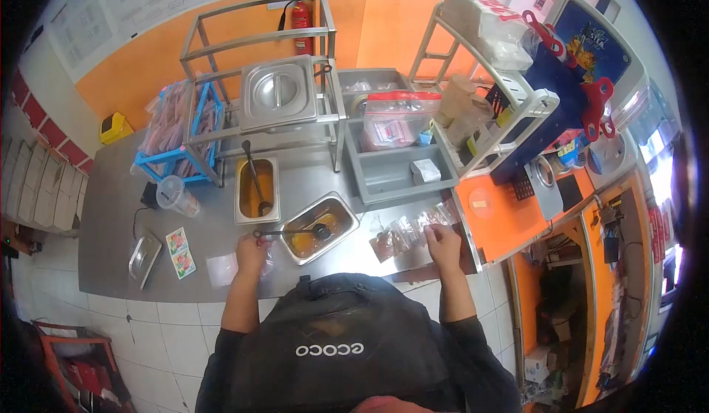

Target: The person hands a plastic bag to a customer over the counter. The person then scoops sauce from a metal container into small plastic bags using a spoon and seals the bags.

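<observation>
My left hand (252,253) is at the table's front edge with its fingers curled. Clear plastic shows beside it, and a pale flat packet (221,270) lies to its left. What those fingers hold, if anything, I cannot make out. Just above them is the handle end of a ladle (295,231), which rests in a tilted steel pan (341,240) of yellowish liquid. On the right, my right hand (443,246) pinches the edge of clear plastic bags (402,236) spread on the steel table. A second ladle (255,173) leans in another steel pan (272,218) behind.
A steel rack (338,110) carries a lidded pan (278,92). Left are a blue basket (164,156) of packed bags, a plastic cup (178,196), a steel lid (145,260) and printed cards (179,252). Grey bins (369,191) and an orange board (491,225) stand right.
</observation>
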`<control>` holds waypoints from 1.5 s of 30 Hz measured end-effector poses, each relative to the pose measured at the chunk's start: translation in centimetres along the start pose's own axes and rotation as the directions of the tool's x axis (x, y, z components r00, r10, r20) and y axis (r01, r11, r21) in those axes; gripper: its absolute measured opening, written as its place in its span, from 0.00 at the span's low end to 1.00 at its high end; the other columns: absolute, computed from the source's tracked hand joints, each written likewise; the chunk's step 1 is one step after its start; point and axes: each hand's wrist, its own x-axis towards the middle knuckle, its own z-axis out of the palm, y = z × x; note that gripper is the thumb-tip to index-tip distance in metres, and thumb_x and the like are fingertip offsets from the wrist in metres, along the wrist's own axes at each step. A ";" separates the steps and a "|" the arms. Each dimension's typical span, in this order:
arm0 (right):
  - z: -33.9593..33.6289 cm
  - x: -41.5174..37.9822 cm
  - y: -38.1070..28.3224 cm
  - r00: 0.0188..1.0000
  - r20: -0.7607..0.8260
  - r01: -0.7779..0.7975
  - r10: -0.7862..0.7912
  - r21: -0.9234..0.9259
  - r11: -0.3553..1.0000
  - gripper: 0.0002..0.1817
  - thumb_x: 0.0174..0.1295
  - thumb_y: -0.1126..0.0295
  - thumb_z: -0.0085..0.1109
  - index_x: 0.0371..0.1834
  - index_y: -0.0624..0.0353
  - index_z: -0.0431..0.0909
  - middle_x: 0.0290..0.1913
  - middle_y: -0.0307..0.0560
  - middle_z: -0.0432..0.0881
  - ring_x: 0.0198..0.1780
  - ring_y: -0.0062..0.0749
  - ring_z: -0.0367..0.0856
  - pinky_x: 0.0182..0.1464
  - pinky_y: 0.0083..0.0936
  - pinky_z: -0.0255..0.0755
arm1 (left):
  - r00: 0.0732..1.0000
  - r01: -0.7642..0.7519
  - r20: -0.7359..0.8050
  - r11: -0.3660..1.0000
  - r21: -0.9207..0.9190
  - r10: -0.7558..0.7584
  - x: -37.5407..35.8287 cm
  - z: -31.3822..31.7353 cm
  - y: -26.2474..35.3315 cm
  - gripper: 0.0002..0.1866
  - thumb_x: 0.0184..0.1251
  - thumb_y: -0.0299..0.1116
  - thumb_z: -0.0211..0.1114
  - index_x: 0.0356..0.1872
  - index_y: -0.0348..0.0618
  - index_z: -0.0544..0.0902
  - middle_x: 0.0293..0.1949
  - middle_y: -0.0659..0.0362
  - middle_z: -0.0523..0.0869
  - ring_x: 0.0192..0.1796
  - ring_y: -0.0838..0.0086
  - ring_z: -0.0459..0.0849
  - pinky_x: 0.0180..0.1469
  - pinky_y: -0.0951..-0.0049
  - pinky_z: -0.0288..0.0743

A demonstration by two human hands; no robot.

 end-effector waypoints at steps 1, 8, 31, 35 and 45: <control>0.0 0.0 -0.2 1.000 -0.016 0.015 -0.015 0.015 1.000 0.13 0.54 0.63 0.62 0.33 0.63 0.82 0.27 0.50 0.82 0.27 0.32 0.80 0.31 0.27 0.71 | 0.999 -0.028 -0.042 0.999 -0.044 0.026 0.0 -0.4 0.3 0.11 0.46 0.34 0.71 0.27 0.39 0.80 0.27 0.53 0.81 0.33 0.61 0.80 0.38 0.64 0.72; 0.5 0.3 -6.9 0.987 0.147 0.019 -0.060 0.266 0.964 0.09 0.54 0.68 0.62 0.29 0.63 0.82 0.27 0.50 0.81 0.27 0.35 0.79 0.31 0.26 0.71 | 0.927 0.127 -0.234 0.833 -0.538 -0.292 -2.8 -4.9 2.2 0.06 0.56 0.27 0.65 0.25 0.39 0.76 0.21 0.60 0.78 0.22 0.77 0.77 0.25 0.76 0.70; 7.7 -0.7 -20.4 0.429 0.575 0.205 -0.697 0.690 0.695 0.13 0.52 0.64 0.63 0.22 0.63 0.77 0.17 0.49 0.74 0.19 0.33 0.71 0.26 0.28 0.66 | 0.950 -0.303 -0.033 0.886 -0.351 0.311 -8.1 -10.6 16.4 0.11 0.56 0.35 0.65 0.28 0.37 0.79 0.20 0.56 0.78 0.24 0.68 0.78 0.27 0.70 0.69; 7.2 -0.2 -20.0 0.318 0.657 0.173 -0.684 0.669 0.723 0.12 0.53 0.66 0.62 0.20 0.63 0.75 0.15 0.48 0.72 0.18 0.29 0.68 0.24 0.27 0.64 | 0.941 -0.150 0.233 0.920 -0.362 0.245 -7.8 -10.2 16.4 0.12 0.59 0.35 0.59 0.26 0.36 0.80 0.21 0.50 0.78 0.24 0.62 0.78 0.27 0.69 0.69; 7.7 -0.3 -19.0 0.560 0.288 0.543 -0.776 0.581 0.607 0.16 0.49 0.64 0.56 0.11 0.64 0.73 0.15 0.53 0.75 0.19 0.49 0.74 0.24 0.39 0.66 | 0.906 -0.421 -0.012 0.902 -0.099 0.422 -6.8 -9.0 15.8 0.08 0.48 0.31 0.60 0.18 0.37 0.75 0.20 0.50 0.77 0.24 0.55 0.75 0.28 0.57 0.68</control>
